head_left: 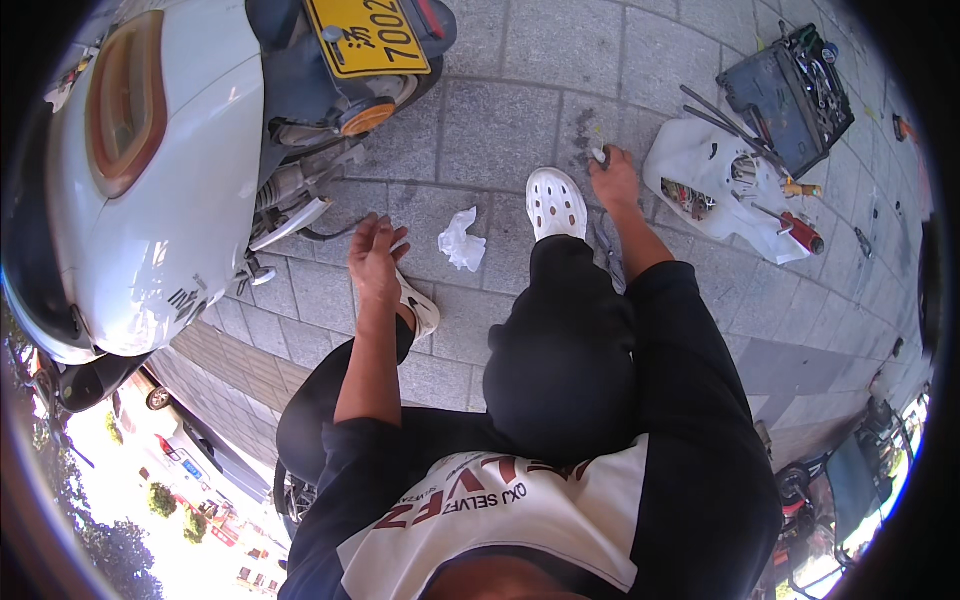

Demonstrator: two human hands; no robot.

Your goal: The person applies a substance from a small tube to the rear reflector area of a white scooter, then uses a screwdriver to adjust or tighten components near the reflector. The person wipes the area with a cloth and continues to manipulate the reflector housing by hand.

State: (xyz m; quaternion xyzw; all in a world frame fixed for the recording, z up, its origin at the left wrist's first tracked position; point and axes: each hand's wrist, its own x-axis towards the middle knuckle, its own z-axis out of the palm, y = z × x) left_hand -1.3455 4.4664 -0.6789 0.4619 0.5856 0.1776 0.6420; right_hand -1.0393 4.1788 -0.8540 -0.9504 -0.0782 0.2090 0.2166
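Two hands out: my right hand (614, 178) pinches a small metal part (600, 155) off the paving right of centre; my left hand (373, 252) hangs spread beside the scooter (170, 170). Next, I judge, a firm lift.

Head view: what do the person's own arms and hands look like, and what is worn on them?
Both hands, left hand and right hand, are bare, without gloves. The forearms are uncovered; black sleeves are pushed up to about the elbows, belonging to a black top with a white printed panel.

One white scooter (150, 180) far left, two white clogs (556, 203), one crumpled tissue (461, 240), one open toolbox (790, 95) far right, one white bag (705, 170) of tools
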